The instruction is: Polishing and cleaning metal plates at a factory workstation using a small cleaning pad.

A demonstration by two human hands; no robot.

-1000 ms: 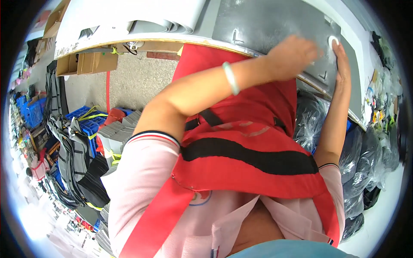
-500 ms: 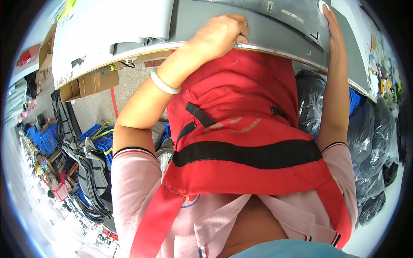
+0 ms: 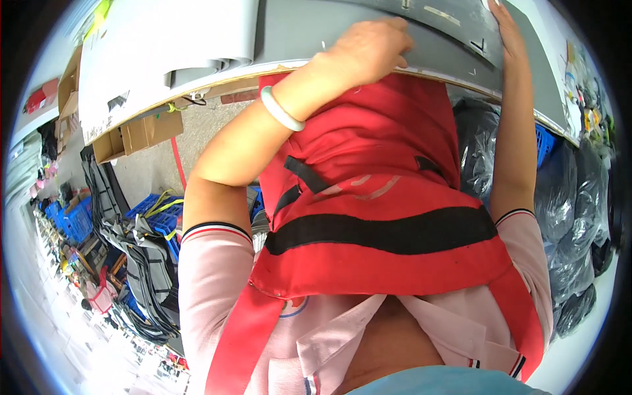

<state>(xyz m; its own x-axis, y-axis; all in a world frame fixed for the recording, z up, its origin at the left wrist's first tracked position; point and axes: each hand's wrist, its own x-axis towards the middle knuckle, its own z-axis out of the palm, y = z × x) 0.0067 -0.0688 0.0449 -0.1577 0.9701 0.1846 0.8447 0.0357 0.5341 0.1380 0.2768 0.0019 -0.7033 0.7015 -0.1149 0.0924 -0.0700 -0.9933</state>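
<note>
My left hand (image 3: 374,51) reaches across to the right over a grey sheet (image 3: 289,33) at the table's front edge. Its fingers are curled together, and what they hold, if anything, is hidden. Just left of that wrist a small white mark shows on the sheet. On top of the sheet lies a darker grey template (image 3: 454,29) with a slot, a pale strip and a black angled mark. My right hand (image 3: 510,36) lies along the template's right end, fingers stretched out, a fingertip by a white round spot at the top edge of the picture.
A white sheet with rolled layers (image 3: 178,33) covers the table's left part. Below stand a cardboard box (image 3: 151,135), blue crates (image 3: 158,214) and dark strips (image 3: 141,263). Black plastic bags (image 3: 556,197) are piled on the right. My red apron (image 3: 368,138) meets the table edge.
My left hand has slid right along the sheet's front edge, uncovering a white mark. The template, table and right hand appear slightly higher in the picture.
</note>
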